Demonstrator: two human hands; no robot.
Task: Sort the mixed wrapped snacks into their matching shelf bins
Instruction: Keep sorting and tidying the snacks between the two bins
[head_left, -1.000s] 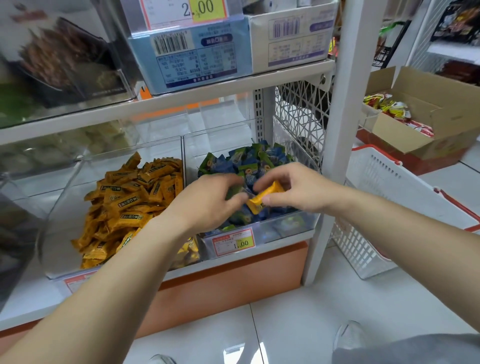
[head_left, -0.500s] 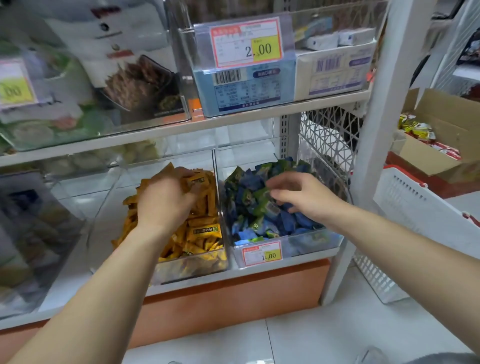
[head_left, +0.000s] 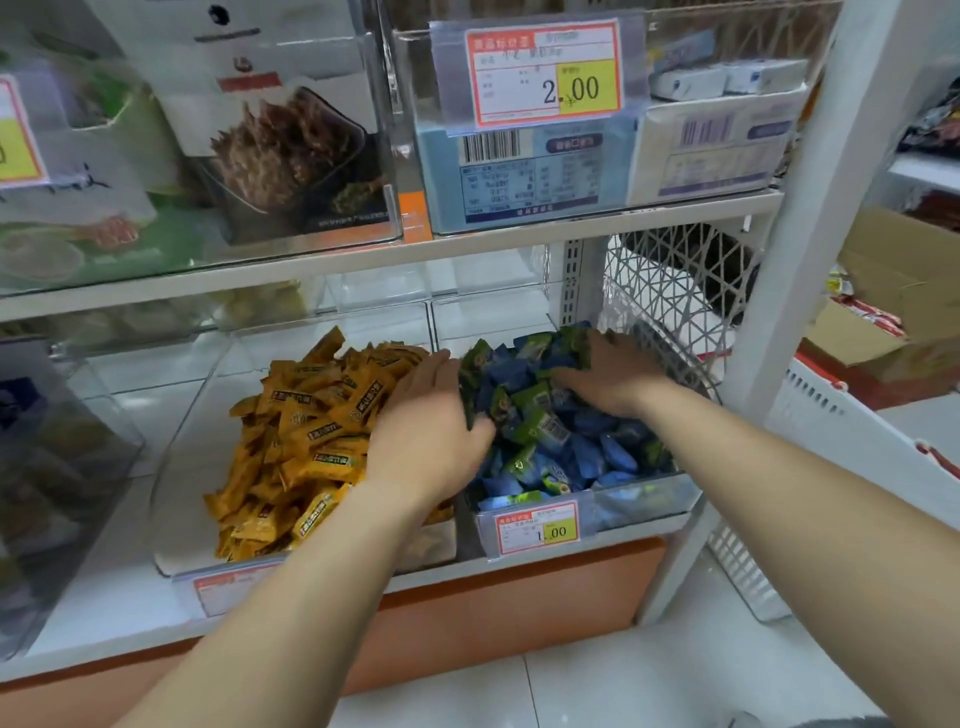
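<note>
Down on the lower shelf, two clear bins stand side by side: the left bin (head_left: 176, 467) holds a heap of yellow wrapped snacks (head_left: 311, 431), and the right bin (head_left: 639, 499) holds a heap of blue and green wrapped snacks (head_left: 571, 441). The left hand (head_left: 426, 441) lies palm down over the divide between the two bins. Its fingers are straight and pressed together, pointing toward the back, and its thumb edge touches a green wrapper at the side of the blue pile. The right hand (head_left: 618, 382) rests on top of the blue and green heap near the back of that bin. Its fingers are bent down among the wrappers, but whether they pinch one cannot be told. A red-framed price tag (head_left: 537, 527) on the front of the right bin reads "1.00". A larger tag (head_left: 543, 73) on the shelf above reads "2.00", over a pale blue carton (head_left: 519, 171) printed with a barcode. The yellow wrappers carry dark bands of writing too small to read. Off to the right, a cardboard box (head_left: 883, 322) holds more packets.
</note>
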